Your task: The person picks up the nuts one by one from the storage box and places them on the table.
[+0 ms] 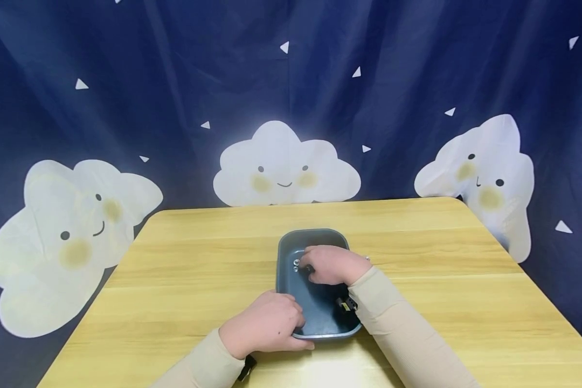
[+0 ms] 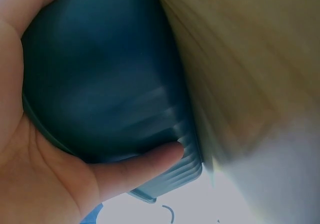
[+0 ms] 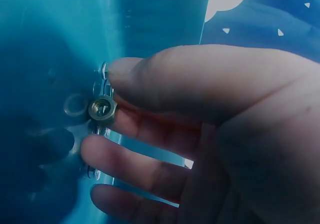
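**Right grip was down in the tray**

A dark blue curtain with printed clouds hung behind a pale wooden bench. On the bench stood the tray, its long sides running away from the person.

The left grip was closed over the tray's near left corner, fingers over the rim and thumb along the outer wall, seemingly to steady it.

The right grip was inside the far half of the tray. Its fingers were curved and spread a little, with the thumb poised across from them. The step in hand looked like picking out small metal parts.

A hex nut sat right at the right grip, just below the thumb tip and overlapping the index fingertip in the right wrist view. Whether it was pinched or only lay there, I could not tell. Smaller shiny pieces lay just beside the fingertips, to their left in the head view; their exact kind was too small to tell.

The next move, as I judged it, called for a firm squeeze of thumb and finger on the nut, then a straight lift that spared its neighbours, with the tray held firm.
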`<move>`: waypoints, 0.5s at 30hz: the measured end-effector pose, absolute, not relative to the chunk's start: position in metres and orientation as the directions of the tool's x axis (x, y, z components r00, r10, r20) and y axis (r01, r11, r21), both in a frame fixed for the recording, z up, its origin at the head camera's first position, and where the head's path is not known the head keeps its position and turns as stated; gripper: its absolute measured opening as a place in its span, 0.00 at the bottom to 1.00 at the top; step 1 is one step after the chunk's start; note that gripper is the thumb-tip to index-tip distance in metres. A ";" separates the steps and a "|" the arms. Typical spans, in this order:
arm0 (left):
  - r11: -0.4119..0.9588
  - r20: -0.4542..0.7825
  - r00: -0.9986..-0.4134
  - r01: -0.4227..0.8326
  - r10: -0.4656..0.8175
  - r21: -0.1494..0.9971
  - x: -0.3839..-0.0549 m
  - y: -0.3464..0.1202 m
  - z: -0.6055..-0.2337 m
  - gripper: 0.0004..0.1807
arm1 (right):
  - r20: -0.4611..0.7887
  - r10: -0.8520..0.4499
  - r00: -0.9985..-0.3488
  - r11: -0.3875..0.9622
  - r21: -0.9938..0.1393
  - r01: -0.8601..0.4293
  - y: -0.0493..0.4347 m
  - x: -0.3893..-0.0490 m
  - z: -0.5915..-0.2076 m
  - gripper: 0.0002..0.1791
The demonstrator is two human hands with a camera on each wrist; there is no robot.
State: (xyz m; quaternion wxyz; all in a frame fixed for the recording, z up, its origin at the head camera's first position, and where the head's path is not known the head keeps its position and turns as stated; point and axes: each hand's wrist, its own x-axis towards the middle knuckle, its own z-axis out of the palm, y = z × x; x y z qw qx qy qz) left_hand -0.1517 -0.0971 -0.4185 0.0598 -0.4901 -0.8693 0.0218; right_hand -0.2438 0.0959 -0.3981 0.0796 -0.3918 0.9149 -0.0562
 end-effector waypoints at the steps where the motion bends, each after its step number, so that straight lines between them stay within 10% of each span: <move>1: 0.518 0.082 -0.512 0.850 0.855 -0.096 -0.152 -0.097 -0.418 0.29 | -0.103 -0.728 -0.678 0.684 -0.166 -0.710 0.096 -0.244 -0.398 0.15; 15: 0.521 0.101 -0.512 0.848 0.853 -0.095 -0.153 -0.098 -0.425 0.28 | -0.092 -0.771 -0.631 0.633 -0.217 -0.743 0.097 -0.244 -0.400 0.10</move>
